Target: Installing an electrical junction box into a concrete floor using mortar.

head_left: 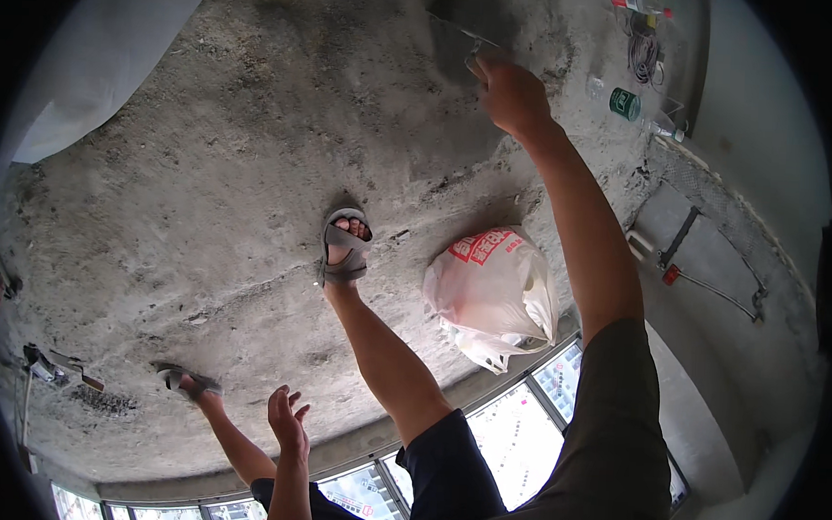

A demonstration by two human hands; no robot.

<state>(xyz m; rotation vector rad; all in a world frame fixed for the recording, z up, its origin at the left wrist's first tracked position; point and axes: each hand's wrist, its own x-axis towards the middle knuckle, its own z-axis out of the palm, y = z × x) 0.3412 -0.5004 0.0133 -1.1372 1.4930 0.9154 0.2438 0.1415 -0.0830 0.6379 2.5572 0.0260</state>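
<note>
My right hand (509, 94) reaches far out and is closed on the handle of a flat metal trowel (456, 34), whose blade lies against the rough grey concrete floor (236, 162). My left hand (288, 421) hangs low near my knee with fingers apart and nothing in it. Both my feet wear grey sandals: one (346, 248) is planted mid-floor, the other (187, 380) is further left.
A white plastic bag with red print (493, 295) sits by my right leg. A green bottle (625, 103), a clear bottle and a coil of wire (643, 52) lie at the far right. Small tools (50, 368) lie at the left. Window frames (520, 429) run along the bottom.
</note>
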